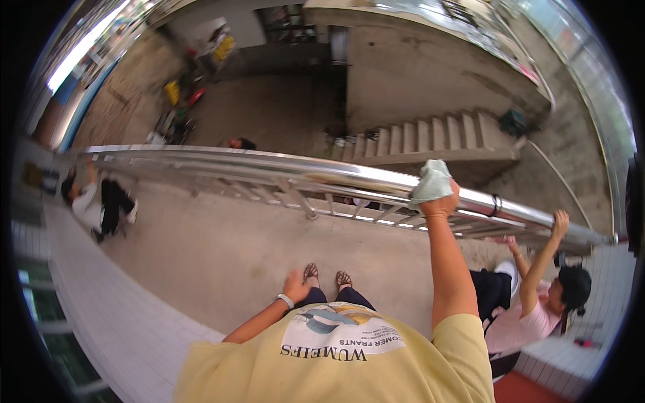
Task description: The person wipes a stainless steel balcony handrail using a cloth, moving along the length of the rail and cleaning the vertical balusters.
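A pale green cloth (433, 181) is bunched over the shiny metal top rail (322, 166) of a balcony railing. Wrapped round that cloth is my right hand (441, 201), pressing it onto the rail with the arm stretched out. My left hand (295, 287) hangs low beside my thigh, apart from the railing, with a pale band on its wrist; its fingers are smeared by motion. Beneath the top rail run thinner metal bars (329, 203). A dark tie (496, 205) circles the rail to the right of my right hand.
At right, a person in a pink shirt (531, 322) crouches close by, one hand (560, 223) on the rail. Another person (91, 201) is low by the railing's far left end. Beyond the railing lie concrete stairs (430, 138) and a lower yard (269, 101).
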Demonstrator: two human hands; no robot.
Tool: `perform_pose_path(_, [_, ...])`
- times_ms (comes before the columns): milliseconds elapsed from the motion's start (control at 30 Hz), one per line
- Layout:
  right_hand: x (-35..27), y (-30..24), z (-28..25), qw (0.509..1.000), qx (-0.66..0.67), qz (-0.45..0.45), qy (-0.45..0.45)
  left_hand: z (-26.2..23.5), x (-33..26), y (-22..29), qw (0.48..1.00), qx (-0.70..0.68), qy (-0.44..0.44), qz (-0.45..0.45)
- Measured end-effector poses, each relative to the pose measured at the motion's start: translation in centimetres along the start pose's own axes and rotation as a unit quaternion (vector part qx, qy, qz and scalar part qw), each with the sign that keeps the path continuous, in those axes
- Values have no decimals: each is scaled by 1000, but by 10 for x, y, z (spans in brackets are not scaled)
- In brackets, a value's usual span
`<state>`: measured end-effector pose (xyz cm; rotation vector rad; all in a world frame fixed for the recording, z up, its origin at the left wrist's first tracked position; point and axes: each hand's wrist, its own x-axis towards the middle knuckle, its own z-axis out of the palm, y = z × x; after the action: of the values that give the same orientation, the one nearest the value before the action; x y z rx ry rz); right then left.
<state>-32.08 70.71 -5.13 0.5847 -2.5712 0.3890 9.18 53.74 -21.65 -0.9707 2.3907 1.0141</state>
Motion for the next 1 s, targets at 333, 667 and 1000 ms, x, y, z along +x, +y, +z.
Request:
perform_pose_path(333, [-18,8,-23,946,307,-93,34,-21,-52,-29,998,-27,11,50])
perform_pose_path(667, [-207,-177,13,485,645,174,-564,28,-137,-154,970,-188,115,-105])
perform_pose_path(1000, [-348,-451,-37,348,392,-131,-841,74,-295,-302,889,-325,142,-291])
